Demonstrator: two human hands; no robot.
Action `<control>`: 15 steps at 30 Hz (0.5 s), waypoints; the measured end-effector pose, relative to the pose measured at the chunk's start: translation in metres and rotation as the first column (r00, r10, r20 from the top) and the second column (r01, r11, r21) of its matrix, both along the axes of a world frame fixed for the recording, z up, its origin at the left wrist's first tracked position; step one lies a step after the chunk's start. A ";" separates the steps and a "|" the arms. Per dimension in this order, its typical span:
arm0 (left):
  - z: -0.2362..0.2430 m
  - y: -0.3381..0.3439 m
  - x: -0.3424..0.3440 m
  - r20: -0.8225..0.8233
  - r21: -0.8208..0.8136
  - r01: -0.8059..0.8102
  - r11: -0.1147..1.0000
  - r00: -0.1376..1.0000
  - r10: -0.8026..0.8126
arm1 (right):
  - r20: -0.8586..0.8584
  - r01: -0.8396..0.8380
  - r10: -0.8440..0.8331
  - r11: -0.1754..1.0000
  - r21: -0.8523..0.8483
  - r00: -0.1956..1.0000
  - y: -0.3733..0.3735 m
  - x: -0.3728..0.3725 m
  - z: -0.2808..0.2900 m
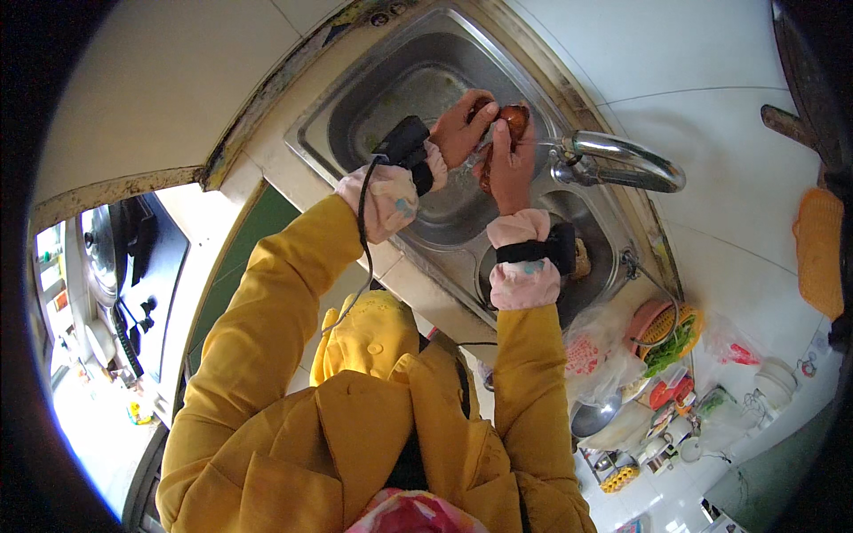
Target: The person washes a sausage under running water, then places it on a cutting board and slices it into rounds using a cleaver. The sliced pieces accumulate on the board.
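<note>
Both my hands are together over the large basin of the steel sink (355,98). My left hand (458,135) closes around a dark red-brown, glossy round thing, only partly visible between its fingers. At my right hand's (510,174) fingertips is a shiny red-brown round piece (514,118), its kind unclear. More of the same dark red colour shows beside the right palm. The chrome faucet (622,158) reaches in from the right, and a thin stream of water runs from its spout toward my hands.
A smaller basin (577,209) beside the large one holds a brownish item (582,258), partly behind my right wrist. Leafy greens in a basket (671,346) and plastic bags (591,355) stand at right. A cooktop (155,266) lies far left. An orange basket (818,253) hangs on the wall.
</note>
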State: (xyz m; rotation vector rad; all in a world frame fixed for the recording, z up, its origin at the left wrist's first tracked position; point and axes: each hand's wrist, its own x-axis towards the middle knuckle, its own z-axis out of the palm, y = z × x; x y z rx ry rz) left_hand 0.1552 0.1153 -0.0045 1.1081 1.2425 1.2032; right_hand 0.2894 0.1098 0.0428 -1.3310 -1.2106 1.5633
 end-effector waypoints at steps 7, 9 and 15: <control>0.014 -0.010 0.006 -0.172 0.429 0.077 0.900 0.985 -0.002 | 0.172 -0.081 -0.027 0.804 0.589 0.985 -0.002 0.018 -0.018; 0.019 -0.012 0.011 -0.141 0.373 0.123 0.920 0.987 -0.074 | 0.129 0.010 -0.071 0.905 0.426 0.989 -0.012 0.026 -0.020; 0.044 -0.003 0.031 -0.231 0.023 0.245 0.969 0.945 -0.234 | 0.140 0.024 -0.015 0.997 -0.068 0.990 -0.016 0.047 -0.015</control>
